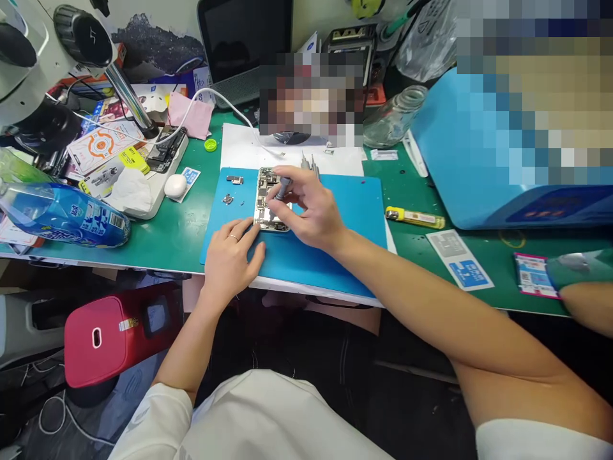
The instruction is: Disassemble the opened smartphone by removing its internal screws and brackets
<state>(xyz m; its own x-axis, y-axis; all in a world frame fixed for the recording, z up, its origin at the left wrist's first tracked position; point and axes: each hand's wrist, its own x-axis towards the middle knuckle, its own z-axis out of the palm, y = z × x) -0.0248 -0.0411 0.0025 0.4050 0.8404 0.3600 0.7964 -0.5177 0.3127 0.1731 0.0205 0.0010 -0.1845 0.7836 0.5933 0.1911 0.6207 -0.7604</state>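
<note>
An opened smartphone (pixel 262 198) lies on the blue work mat (pixel 335 255), its circuit parts exposed. My right hand (pixel 311 211) is over the phone, thumb and fingers pinched around a small grey screwdriver (pixel 284 186). Its tip is hidden behind the fingers, so contact with the phone cannot be made out. My left hand (pixel 234 252), with a ring on one finger, rests on the mat with fingers spread. Its fingertips touch the phone's lower left corner. Small loose phone parts (pixel 234 180) lie to the left. More grey tools (pixel 310 165) stand just behind my right hand.
Left are a blue bottle (pixel 71 214), a microscope (pixel 86 38) and boxes. A glass jar (pixel 395 115) and white paper (pixel 234 144) are behind the mat. A yellow cutter (pixel 414 218) lies right, near a large blue object (pixel 445 153). Another person's arm (pixel 589 306) reaches in at far right.
</note>
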